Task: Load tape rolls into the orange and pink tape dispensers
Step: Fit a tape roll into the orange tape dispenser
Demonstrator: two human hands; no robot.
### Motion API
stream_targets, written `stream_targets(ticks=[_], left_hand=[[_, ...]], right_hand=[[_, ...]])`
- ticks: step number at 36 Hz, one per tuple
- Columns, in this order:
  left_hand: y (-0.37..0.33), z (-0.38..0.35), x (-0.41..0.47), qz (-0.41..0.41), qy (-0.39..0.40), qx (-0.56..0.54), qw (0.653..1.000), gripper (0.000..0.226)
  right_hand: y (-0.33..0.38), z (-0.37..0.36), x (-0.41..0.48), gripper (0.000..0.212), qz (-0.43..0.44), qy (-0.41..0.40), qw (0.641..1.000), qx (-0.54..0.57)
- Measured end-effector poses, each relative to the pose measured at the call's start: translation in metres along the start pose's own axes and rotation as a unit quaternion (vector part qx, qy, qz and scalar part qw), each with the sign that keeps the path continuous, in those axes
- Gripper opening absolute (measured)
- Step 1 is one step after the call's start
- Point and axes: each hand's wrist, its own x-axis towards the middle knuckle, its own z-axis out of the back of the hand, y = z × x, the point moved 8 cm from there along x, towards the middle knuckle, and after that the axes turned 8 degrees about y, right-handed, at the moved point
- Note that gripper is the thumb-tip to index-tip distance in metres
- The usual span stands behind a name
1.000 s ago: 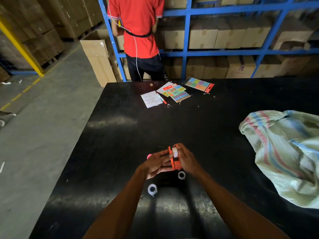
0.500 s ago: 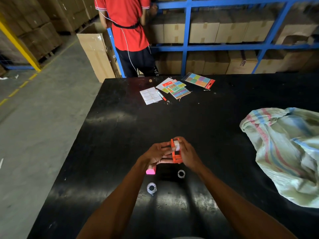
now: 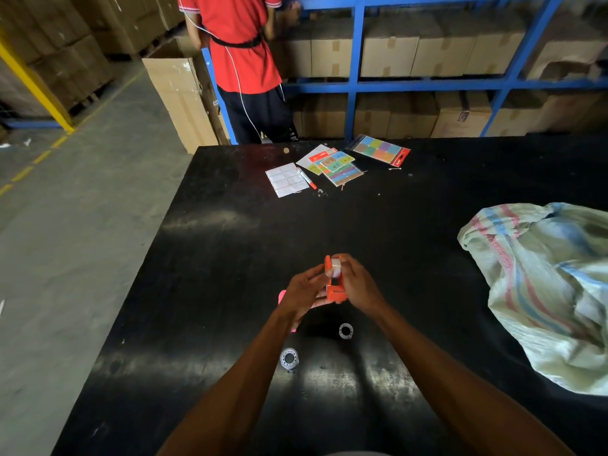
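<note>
Both hands hold the orange tape dispenser [image 3: 334, 291] just above the black table [image 3: 230, 245]. My left hand [image 3: 304, 289] grips its left side and my right hand [image 3: 357, 284] wraps its right side. A clear tape roll [image 3: 335, 267] sits in the dispenser's top, with fingertips touching it. The pink dispenser [image 3: 282, 297] lies on the table under my left hand, mostly hidden. Two more clear tape rolls lie nearer me: a larger one [image 3: 289, 358] and a smaller one [image 3: 345, 331].
A striped woven sack [image 3: 543, 291] fills the table's right side. Label sheets [image 3: 286, 179], a red pen [image 3: 306, 178] and coloured sticker packs [image 3: 378, 149] lie at the far edge. A person in a red shirt [image 3: 243, 44] stands at blue shelving with cartons.
The view has tilted slightly and the person in red has shifted left. My hands stay on the orange dispenser; my left hand now covers more of the pink dispenser.
</note>
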Motion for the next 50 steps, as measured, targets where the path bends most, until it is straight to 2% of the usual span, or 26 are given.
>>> stream_targets(ticks=[2,6,10,14,18,22,26,31,34,37,42,50], left_hand=[[0.01,0.0,0.001,0.014,-0.01,-0.014,1.0,0.037],[0.029,0.0,0.004,0.074,-0.078,-0.067,0.992,0.065],[0.036,0.003,0.011,0.075,-0.125,-0.131,0.981,0.061],[0.037,0.0,0.014,0.069,-0.116,-0.177,0.975,0.055],[0.035,-0.004,0.015,0.058,-0.094,-0.21,0.971,0.058],[0.032,-0.003,0.015,0.042,-0.084,-0.209,0.973,0.062],[0.033,0.004,0.014,0.041,-0.11,-0.171,0.978,0.064],[0.023,0.011,0.01,0.022,-0.128,-0.13,0.983,0.061],[0.02,0.015,0.009,0.007,-0.126,-0.117,0.985,0.065],[0.017,0.014,0.006,-0.001,-0.121,-0.118,0.986,0.062],[0.015,0.008,0.0,0.001,-0.097,-0.157,0.983,0.057],[0.014,0.005,-0.005,0.003,-0.08,-0.154,0.985,0.065]], right_hand=[[0.007,0.001,0.0,0.04,0.01,-0.005,0.999,-0.033],[0.016,0.0,-0.002,0.032,0.02,-0.017,0.997,-0.066],[0.027,-0.006,-0.008,0.032,0.045,-0.024,0.99,-0.134],[0.032,-0.008,-0.011,0.037,0.048,-0.027,0.976,-0.212],[0.038,0.002,-0.008,0.038,0.055,-0.051,0.965,-0.251],[0.036,0.002,0.001,0.038,0.037,0.006,0.969,-0.244],[0.039,0.006,0.001,0.038,0.041,0.033,0.967,-0.248],[0.059,0.015,-0.01,0.028,0.128,0.012,0.967,-0.222],[0.072,0.014,-0.017,0.021,0.179,0.027,0.954,-0.24],[0.079,0.01,-0.019,0.025,0.198,0.041,0.935,-0.292],[0.091,0.007,-0.025,0.025,0.235,0.009,0.904,-0.357],[0.106,0.005,-0.028,0.016,0.268,-0.022,0.886,-0.379]])
